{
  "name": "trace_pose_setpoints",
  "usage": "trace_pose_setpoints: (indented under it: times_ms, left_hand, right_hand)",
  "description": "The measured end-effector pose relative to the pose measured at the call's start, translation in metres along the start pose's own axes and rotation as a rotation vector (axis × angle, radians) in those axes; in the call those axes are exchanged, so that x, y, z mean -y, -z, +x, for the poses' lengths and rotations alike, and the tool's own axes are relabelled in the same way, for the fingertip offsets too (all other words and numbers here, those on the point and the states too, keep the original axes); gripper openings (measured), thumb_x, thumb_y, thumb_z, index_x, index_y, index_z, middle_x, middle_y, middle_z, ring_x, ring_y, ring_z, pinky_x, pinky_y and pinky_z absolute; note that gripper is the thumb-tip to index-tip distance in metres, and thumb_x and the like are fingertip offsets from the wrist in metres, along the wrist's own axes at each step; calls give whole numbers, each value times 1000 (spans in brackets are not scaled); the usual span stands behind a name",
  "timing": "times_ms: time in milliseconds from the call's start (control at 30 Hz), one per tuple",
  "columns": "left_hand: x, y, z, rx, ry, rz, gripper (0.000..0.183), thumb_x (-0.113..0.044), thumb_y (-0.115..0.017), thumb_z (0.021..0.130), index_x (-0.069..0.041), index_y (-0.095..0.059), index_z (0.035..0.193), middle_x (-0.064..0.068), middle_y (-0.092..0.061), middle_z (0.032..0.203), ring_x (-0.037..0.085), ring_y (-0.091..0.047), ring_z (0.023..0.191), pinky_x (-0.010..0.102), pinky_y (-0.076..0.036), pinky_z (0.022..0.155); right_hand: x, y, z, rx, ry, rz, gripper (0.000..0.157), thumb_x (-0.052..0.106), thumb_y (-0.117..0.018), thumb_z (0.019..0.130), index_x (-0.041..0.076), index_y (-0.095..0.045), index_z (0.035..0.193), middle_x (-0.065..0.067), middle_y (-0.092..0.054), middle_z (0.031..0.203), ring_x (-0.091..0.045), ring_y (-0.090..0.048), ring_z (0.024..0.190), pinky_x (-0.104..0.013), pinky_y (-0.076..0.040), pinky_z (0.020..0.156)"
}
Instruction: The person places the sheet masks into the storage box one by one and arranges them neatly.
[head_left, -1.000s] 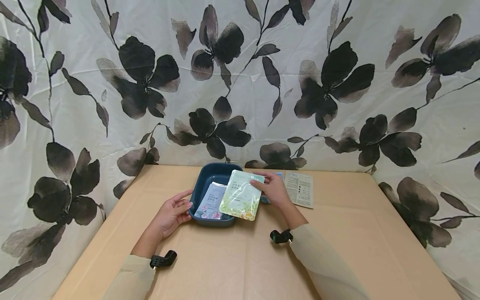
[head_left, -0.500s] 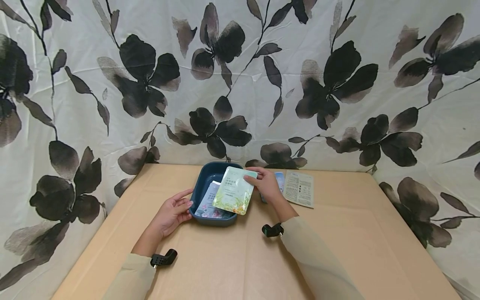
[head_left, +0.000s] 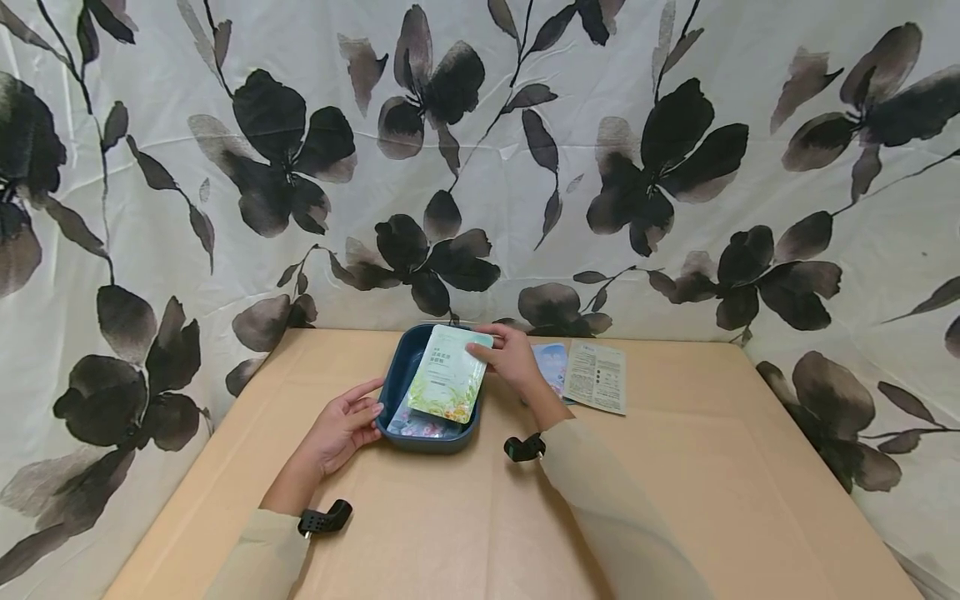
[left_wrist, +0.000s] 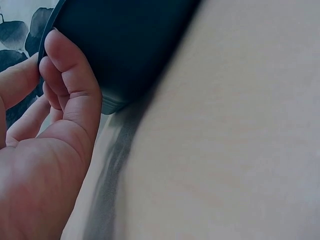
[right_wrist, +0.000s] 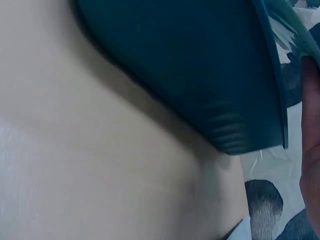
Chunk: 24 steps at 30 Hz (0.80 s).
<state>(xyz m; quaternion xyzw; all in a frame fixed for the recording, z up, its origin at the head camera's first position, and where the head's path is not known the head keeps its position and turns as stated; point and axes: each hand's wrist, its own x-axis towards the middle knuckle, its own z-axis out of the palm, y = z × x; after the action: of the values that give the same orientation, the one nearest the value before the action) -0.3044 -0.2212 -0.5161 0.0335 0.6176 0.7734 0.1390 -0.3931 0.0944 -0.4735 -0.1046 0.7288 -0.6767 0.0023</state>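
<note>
While pinching the green packet (head_left: pixel 450 375) w/ R fingers (head_left: pixel 501 332) & gripping the blue tub (head_left: pixel 431 444) w/ L fingers (head_left: pixel 360 389), lower flat onto the floral packet (head_left: pixel 420 425), then release gently.

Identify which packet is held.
The pale green packet, pinched by the right hand; the lilac packet lies in the tray, the blue packet and grey packet on the table.

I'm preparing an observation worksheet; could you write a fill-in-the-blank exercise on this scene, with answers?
The right hand holds a packet coloured mainly light ____.
The left hand grips the container, coloured dark ____.
The text-covered sheet lies to the container's ____.
The black wrist devices number ____.
Missing words: green; blue; right; two.
</note>
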Motion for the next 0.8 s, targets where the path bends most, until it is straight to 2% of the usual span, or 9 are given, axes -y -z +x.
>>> trace_pose_setpoints:
  times_ms: [367, 633, 700, 800]
  left_hand:
    - [0, 3, 0, 13, -4, -20, 65, -6, -62, 101, -8, -33, 159, -2, -61, 97, 11, -64, 71, 24, -58, 67]
    - [-3, 3, -3, 21, -4, -19, 65, -6, -62, 101, -7, -32, 159, -2, -62, 96, 11, -64, 71, 24, -58, 67]
    - [-3, 3, -3, 22, -3, -19, 66, -6, -62, 101, -7, -32, 159, -2, -62, 97, 11, -64, 71, 24, -58, 67]
    - [-4, 4, -4, 28, 0, -22, 66, -6, -63, 101, -7, -32, 160, 0, -62, 98, 11, -64, 72, 24, -59, 68]
  right_hand:
    - [3, -20, 1, 64, 41, -146, 36, 24, -81, 89, 19, -72, 123, -7, -78, 97, -15, -64, 70, -31, -54, 61]
    - [6, -22, 1, 171, 33, -211, 36, 21, -81, 89, 17, -72, 124, -7, -79, 97, -16, -67, 69, -53, -59, 72]
    - [7, -22, 0, 190, 30, -240, 39, 19, -82, 88, 16, -72, 125, -7, -79, 97, -15, -68, 70, -49, -60, 72]
    - [9, -22, -2, 218, 34, -293, 42, 18, -84, 86, 15, -71, 126, -7, -79, 98, -13, -69, 73, -35, -59, 68]
